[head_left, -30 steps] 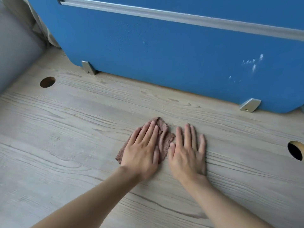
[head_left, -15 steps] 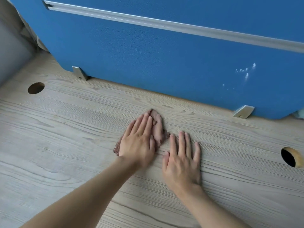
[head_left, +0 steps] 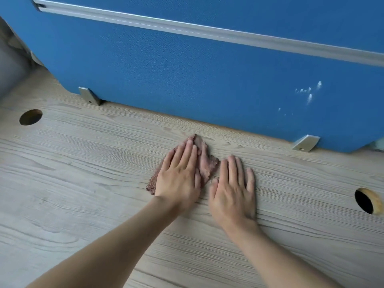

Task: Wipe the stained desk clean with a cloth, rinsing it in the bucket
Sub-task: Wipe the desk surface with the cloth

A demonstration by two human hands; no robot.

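Note:
A small brown cloth (head_left: 205,161) lies flat on the pale wood-grain desk (head_left: 83,183), close to the blue partition. My left hand (head_left: 179,175) presses on it with straight fingers and covers most of it. My right hand (head_left: 233,190) lies flat on the bare desk just right of the cloth, thumb near the cloth's edge. No bucket is in view.
A blue fabric partition (head_left: 207,80) with a silver rail stands along the back of the desk on two metal brackets (head_left: 89,96) (head_left: 305,143). Round cable holes sit at the left (head_left: 30,117) and right (head_left: 366,201). White specks mark the partition at the right.
My left hand has pushed the cloth a little farther toward the partition. My right hand has come off the cloth's edge and now lies on bare wood beside it.

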